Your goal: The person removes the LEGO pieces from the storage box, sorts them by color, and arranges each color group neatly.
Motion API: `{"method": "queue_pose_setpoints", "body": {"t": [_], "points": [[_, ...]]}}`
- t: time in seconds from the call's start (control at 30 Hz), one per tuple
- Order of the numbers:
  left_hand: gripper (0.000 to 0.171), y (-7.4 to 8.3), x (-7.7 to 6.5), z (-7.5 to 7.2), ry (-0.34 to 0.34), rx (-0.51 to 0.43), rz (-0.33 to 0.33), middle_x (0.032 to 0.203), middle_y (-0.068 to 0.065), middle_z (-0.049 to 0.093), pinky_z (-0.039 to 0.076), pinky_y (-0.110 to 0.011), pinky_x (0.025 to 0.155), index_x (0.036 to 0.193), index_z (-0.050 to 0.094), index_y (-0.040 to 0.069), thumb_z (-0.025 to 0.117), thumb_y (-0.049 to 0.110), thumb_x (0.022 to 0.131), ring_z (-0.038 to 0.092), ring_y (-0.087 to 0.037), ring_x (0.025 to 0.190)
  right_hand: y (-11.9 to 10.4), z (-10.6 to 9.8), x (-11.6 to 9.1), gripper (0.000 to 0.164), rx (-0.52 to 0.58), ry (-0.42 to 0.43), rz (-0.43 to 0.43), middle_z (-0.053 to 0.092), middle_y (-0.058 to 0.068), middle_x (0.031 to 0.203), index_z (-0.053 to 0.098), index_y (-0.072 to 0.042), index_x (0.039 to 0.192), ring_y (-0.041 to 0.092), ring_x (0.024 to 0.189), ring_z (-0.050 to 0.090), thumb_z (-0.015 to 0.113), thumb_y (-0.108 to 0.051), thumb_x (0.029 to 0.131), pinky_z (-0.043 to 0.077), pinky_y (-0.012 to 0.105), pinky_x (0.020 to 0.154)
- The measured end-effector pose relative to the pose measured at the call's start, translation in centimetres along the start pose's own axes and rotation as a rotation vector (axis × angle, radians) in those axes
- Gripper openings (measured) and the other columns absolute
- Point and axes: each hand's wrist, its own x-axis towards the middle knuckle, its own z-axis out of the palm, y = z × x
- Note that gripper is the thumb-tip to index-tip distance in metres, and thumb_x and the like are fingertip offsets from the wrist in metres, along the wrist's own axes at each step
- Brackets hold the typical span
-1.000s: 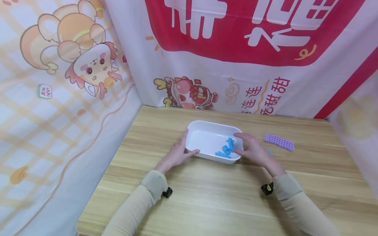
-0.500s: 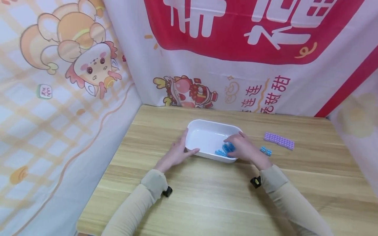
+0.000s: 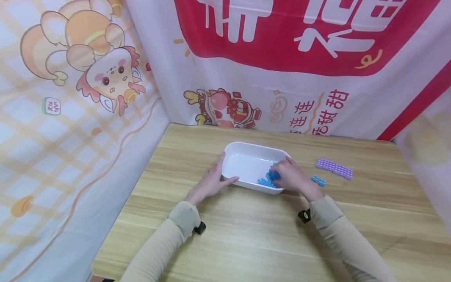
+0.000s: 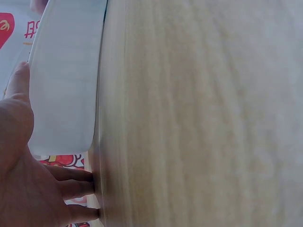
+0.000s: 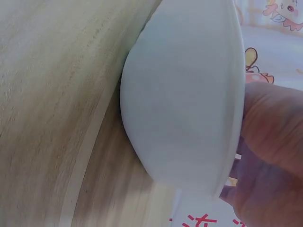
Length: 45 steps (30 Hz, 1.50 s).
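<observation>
Over the last second the right hand [image 3: 291,175] had gone deeper into the white tray [image 3: 243,166], down among the blue pieces [image 3: 262,181] at its right end, which put the work (as I judged it) on those pieces. Its fingers bent downward; whether they pinched anything I could not tell. The shift had also uncovered a small blue block [image 3: 321,182] on the worktop [image 3: 239,235].

The left hand [image 3: 210,182] had stayed put, fingers spread loosely, thumb and forefinger against the tray's left end. The tray sat near the worktop's far edge, and a purple strip [image 3: 334,168] lay towards the far right corner.

No brand showed. On the cloth [image 3: 278,66] behind, 甜甜 was legible in red; the large white characters were cut off above.
</observation>
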Motion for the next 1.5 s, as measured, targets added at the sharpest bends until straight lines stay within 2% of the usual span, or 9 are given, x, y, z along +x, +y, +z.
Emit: {"method": "queue_pose_setpoints", "body": {"t": [0.37, 0.53, 0.67, 0.8, 1.03, 1.13, 1.23, 1.33, 1.5], "points": [[0.121, -0.3, 0.0, -0.2, 0.014, -0.003, 0.009, 0.187, -0.013, 0.011, 0.009, -0.066, 0.14, 0.178, -0.01, 0.027, 0.067, 0.074, 0.097, 0.027, -0.043, 0.169, -0.9, 0.7, 1.4, 0.025, -0.148, 0.02, 0.002, 0.083, 0.011, 0.106, 0.084, -0.007, 0.106, 0.036, 0.116, 0.072, 0.091, -0.028, 0.092, 0.023, 0.074, 0.135], [0.12, -0.5, 0.0, -0.1, 0.022, 0.0, 0.014, 0.186, -0.014, 0.012, 0.01, -0.067, 0.14, 0.178, -0.006, 0.021, 0.067, 0.073, 0.098, 0.028, -0.043, 0.168, -0.9, 1.3, 2.0, 0.031, -0.2, 0.036, -0.027, 0.081, 0.012, 0.115, 0.084, -0.009, 0.111, 0.038, 0.123, 0.069, 0.089, -0.035, 0.094, 0.027, 0.075, 0.133], [0.12, -0.4, -0.1, 0.0, 0.019, 0.004, 0.008, 0.186, -0.014, 0.013, 0.01, -0.067, 0.14, 0.178, -0.007, 0.024, 0.067, 0.073, 0.098, 0.03, -0.043, 0.168, -0.9, 1.7, 2.2, 0.036, -0.215, 0.06, -0.05, 0.08, 0.013, 0.118, 0.083, -0.009, 0.113, 0.038, 0.123, 0.068, 0.089, -0.038, 0.093, 0.035, 0.072, 0.129], [0.12, -0.1, -0.1, -0.1, 0.015, 0.007, 0.007, 0.186, -0.016, 0.015, 0.011, -0.066, 0.14, 0.178, -0.01, 0.029, 0.067, 0.074, 0.098, 0.031, -0.044, 0.167, -0.7, 1.9, 2.3, 0.039, -0.149, 0.106, -0.035, 0.08, 0.015, 0.119, 0.081, -0.006, 0.116, 0.038, 0.124, 0.067, 0.09, -0.034, 0.091, 0.038, 0.07, 0.127], [0.119, 0.1, -0.1, -0.2, 0.014, 0.001, 0.016, 0.186, -0.016, 0.015, 0.012, -0.066, 0.14, 0.178, -0.01, 0.028, 0.069, 0.071, 0.099, 0.031, -0.043, 0.167, -0.3, 2.2, 2.0, 0.053, 0.0, 0.197, -0.007, 0.072, 0.022, 0.132, 0.072, -0.003, 0.14, 0.042, 0.13, 0.064, 0.085, -0.026, 0.094, 0.034, 0.07, 0.128], [0.118, 0.1, -0.1, -0.2, 0.013, 0.005, 0.015, 0.186, -0.016, 0.016, 0.012, -0.066, 0.14, 0.178, -0.009, 0.027, 0.068, 0.071, 0.099, 0.03, -0.043, 0.168, -0.3, 2.2, 1.8, 0.052, 0.048, 0.228, -0.015, 0.072, 0.022, 0.131, 0.073, -0.002, 0.139, 0.043, 0.127, 0.065, 0.085, -0.024, 0.093, 0.035, 0.07, 0.127], [0.118, 0.1, -0.1, -0.1, 0.014, 0.007, 0.015, 0.185, -0.016, 0.017, 0.011, -0.066, 0.141, 0.178, -0.007, 0.025, 0.068, 0.07, 0.099, 0.03, -0.043, 0.168, -0.1, 2.4, 1.8, 0.048, 0.133, 0.259, -0.009, 0.074, 0.022, 0.127, 0.073, 0.001, 0.132, 0.041, 0.121, 0.068, 0.088, -0.021, 0.092, 0.045, 0.065, 0.122], [0.118, 0.1, -0.1, -0.1, 0.016, 0.001, 0.012, 0.186, -0.015, 0.016, 0.011, -0.066, 0.14, 0.178, -0.006, 0.026, 0.068, 0.07, 0.099, 0.03, -0.043, 0.168, 0.0, 2.5, 1.7, 0.048, 0.229, 0.293, -0.011, 0.076, 0.022, 0.123, 0.071, 0.003, 0.13, 0.039, 0.115, 0.072, 0.09, -0.016, 0.09, 0.059, 0.058, 0.111], [0.118, 0.0, -0.2, -0.1, 0.018, -0.001, 0.014, 0.186, -0.015, 0.016, 0.011, -0.067, 0.14, 0.178, -0.006, 0.026, 0.068, 0.071, 0.099, 0.03, -0.043, 0.168, 0.2, 2.6, 1.4, 0.055, 0.227, 0.28, -0.026, 0.075, 0.02, 0.126, 0.069, -0.002, 0.143, 0.034, 0.111, 0.074, 0.087, -0.019, 0.095, 0.066, 0.052, 0.1]]}}
